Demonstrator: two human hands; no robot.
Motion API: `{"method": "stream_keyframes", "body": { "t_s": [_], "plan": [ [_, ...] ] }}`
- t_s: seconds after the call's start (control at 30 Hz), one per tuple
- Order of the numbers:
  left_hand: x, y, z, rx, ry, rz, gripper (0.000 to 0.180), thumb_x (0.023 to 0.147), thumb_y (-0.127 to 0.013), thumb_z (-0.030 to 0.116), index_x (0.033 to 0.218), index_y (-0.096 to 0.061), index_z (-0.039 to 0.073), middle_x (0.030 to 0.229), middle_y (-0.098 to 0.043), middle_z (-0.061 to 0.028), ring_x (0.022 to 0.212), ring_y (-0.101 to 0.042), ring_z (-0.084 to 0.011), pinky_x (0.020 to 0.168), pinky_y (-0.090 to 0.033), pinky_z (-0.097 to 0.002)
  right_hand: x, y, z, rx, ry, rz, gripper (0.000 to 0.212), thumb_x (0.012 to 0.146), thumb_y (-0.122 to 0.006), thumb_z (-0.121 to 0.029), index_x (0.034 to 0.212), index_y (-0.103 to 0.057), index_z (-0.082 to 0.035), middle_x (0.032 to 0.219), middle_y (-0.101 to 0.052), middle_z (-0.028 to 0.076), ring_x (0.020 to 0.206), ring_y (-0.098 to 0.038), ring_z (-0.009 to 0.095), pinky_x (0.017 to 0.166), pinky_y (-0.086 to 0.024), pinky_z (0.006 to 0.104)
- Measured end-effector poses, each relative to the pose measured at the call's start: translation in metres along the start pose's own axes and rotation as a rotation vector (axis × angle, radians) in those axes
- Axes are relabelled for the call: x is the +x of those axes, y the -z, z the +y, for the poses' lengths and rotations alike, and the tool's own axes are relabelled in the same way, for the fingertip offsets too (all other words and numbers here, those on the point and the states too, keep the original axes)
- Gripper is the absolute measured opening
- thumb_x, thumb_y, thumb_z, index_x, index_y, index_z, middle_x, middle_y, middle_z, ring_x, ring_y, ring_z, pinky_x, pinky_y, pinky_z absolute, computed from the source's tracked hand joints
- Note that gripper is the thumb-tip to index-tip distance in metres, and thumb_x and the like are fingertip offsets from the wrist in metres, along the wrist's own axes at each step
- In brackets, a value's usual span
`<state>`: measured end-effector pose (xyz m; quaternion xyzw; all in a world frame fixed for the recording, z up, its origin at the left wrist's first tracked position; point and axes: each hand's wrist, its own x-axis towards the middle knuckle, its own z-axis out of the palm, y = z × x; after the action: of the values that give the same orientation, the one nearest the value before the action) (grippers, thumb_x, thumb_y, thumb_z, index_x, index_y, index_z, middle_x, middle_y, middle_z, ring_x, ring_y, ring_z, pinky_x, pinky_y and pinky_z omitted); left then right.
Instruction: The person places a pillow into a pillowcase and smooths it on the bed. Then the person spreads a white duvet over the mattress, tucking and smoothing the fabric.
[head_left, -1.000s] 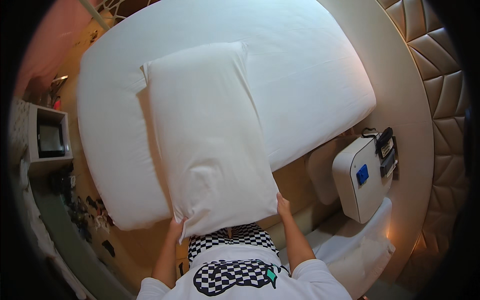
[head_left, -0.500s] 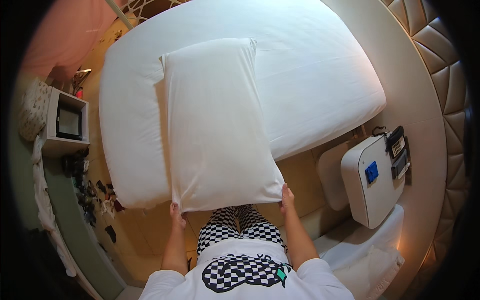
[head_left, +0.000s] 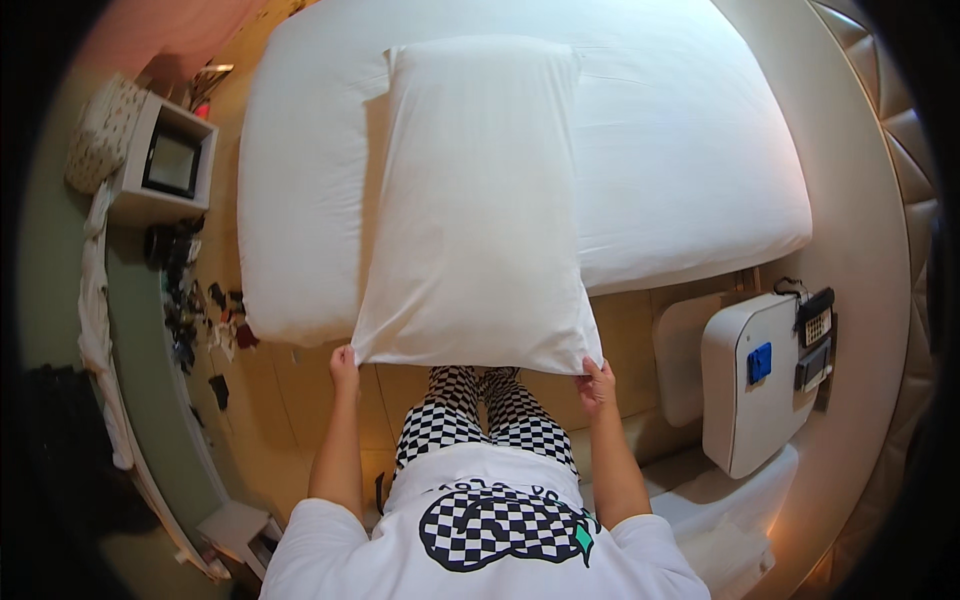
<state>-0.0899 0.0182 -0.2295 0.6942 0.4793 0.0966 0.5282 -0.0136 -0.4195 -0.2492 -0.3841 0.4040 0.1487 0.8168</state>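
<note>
A large white pillow (head_left: 475,200) stretches away from me over the near edge of the bed. Its near left corner is pinched in my left hand (head_left: 344,368), and my right hand (head_left: 597,388) grips the near right corner. Between the two hands the cloth edge hangs nearly straight, just in front of my checkered trousers. The pillow's far end lies above the white-sheeted mattress (head_left: 690,160); whether it rests fully on the sheet I cannot tell. Both arms reach forward, thumbs on the corners.
To the right stands a white rounded bedside table (head_left: 740,400) with a blue box (head_left: 759,363), a telephone (head_left: 815,318) and a dark small device. A white cabinet (head_left: 165,160) and small scattered items (head_left: 220,335) are at left. A padded headboard (head_left: 900,110) borders the right.
Both hands have moved up in the picture with the pillow, its near edge now farther from my body. The pillow's far end sits higher and more to the right.
</note>
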Motion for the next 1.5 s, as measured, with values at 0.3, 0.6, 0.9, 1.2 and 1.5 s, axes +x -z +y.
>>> {"method": "stream_keyframes", "body": {
  "t_s": [0.3,0.6,0.9,1.2,1.5],
  "plan": [
    [-0.004,-0.02,0.016,-0.49,0.493,0.127,0.017,0.085,-0.041,0.023,0.083,-0.047,0.008,0.074,-0.051,-0.001,0.064,-0.049,-0.0119,0.053,-0.041,-0.023,-0.019,0.001,-0.002,-0.081,0.099,0.087,0.018,0.072,-0.058,-0.001,0.085,-0.046,-0.005,0.078,-0.053,0.004,0.067,-0.053,0.014,0.059,-0.049,0.0269],
    [-0.043,-0.012,0.026,-0.579,0.263,0.004,0.018,0.08,-0.052,0.022,0.089,-0.049,0.006,0.081,-0.053,-0.0016,0.072,-0.051,-0.0099,0.062,-0.044,-0.0226,-0.034,-0.011,-0.003,-0.01,-0.085,0.141,0.011,0.074,-0.055,-0.001,0.083,-0.048,0.0,0.076,-0.053,0.005,0.067,-0.053,0.015,0.057,-0.048,0.0217],
    [-0.047,-0.014,0.018,-0.802,0.366,-0.07,0.02,0.078,-0.055,0.021,0.091,-0.052,0.006,0.085,-0.055,-0.002,0.076,-0.052,-0.0135,0.072,-0.042,-0.0281,-0.031,-0.004,-0.007,-0.14,-0.136,0.139,0.007,0.076,-0.056,-0.007,0.077,-0.05,-0.003,0.068,-0.055,0.006,0.057,-0.053,0.014,0.047,-0.044,0.0192],
    [-0.051,-0.011,-0.001,-1.075,0.521,-0.112,0.013,0.076,-0.056,0.014,0.086,-0.051,0.008,0.09,-0.054,-0.0035,0.084,-0.051,-0.0176,0.075,-0.043,-0.0294,-0.058,0.033,-0.007,-0.308,-0.158,0.059,0.005,0.077,-0.054,-0.009,0.078,-0.05,-0.006,0.068,-0.053,0.005,0.059,-0.051,0.014,0.051,-0.042,0.0231],
    [-0.056,-0.047,0.012,-0.855,0.542,0.064,0.011,0.073,-0.052,0.0,0.083,-0.048,0.0,0.085,-0.053,-0.0086,0.078,-0.052,-0.0193,0.076,-0.045,-0.032,-0.056,-0.057,0.005,-0.709,-0.258,-0.192,0.016,0.079,-0.053,-0.017,0.084,-0.051,-0.002,0.071,-0.053,0.006,0.06,-0.049,0.013,0.052,-0.041,0.0233]
  ]
}}
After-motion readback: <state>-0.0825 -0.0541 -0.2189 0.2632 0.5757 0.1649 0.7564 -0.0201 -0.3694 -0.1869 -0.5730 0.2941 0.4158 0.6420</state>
